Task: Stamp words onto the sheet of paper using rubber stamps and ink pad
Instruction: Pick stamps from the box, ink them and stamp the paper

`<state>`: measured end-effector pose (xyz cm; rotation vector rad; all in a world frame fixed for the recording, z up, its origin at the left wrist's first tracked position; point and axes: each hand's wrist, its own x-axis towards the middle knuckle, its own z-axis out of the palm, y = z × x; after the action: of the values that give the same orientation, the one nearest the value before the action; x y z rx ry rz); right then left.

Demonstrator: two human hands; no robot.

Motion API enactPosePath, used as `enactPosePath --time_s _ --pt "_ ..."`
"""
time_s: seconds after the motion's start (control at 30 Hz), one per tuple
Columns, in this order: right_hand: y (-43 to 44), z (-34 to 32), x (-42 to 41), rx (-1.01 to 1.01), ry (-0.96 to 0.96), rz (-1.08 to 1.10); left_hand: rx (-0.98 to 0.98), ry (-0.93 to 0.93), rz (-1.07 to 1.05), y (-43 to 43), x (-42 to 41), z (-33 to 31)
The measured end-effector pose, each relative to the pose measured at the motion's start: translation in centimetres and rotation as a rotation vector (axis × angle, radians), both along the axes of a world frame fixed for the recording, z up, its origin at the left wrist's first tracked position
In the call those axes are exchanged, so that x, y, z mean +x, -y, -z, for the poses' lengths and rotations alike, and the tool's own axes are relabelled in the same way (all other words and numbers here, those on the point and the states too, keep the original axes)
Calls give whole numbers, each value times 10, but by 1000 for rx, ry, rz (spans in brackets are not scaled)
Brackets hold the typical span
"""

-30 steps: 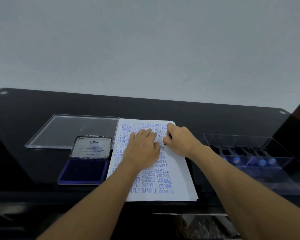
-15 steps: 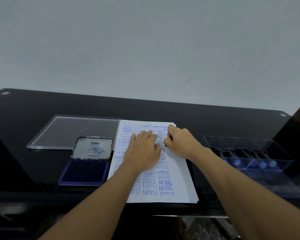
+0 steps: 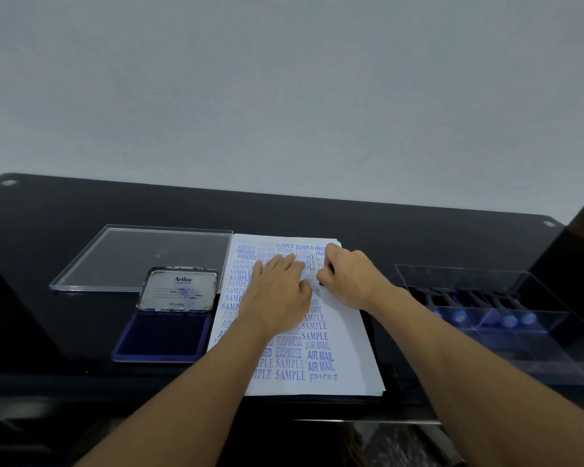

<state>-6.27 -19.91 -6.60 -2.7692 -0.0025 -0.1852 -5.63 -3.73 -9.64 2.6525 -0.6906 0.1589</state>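
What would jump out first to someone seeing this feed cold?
The white sheet of paper lies dead centre, packed with blue stamped words such as SAMPLE, AIR MAIL and EXPRESS. On it the left hand lies flat, while the right hand curls over what looks like a small dark rubber stamp near the top right. The open blue ink pad sits just left of the sheet, and a clear tray holding spare stamps stands to the right.
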Motion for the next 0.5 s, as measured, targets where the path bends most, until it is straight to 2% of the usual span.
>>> enactPosePath --time_s 0.5 --pt "-1 -1 -1 -12 -15 -1 -3 -29 -1 0 0 0"
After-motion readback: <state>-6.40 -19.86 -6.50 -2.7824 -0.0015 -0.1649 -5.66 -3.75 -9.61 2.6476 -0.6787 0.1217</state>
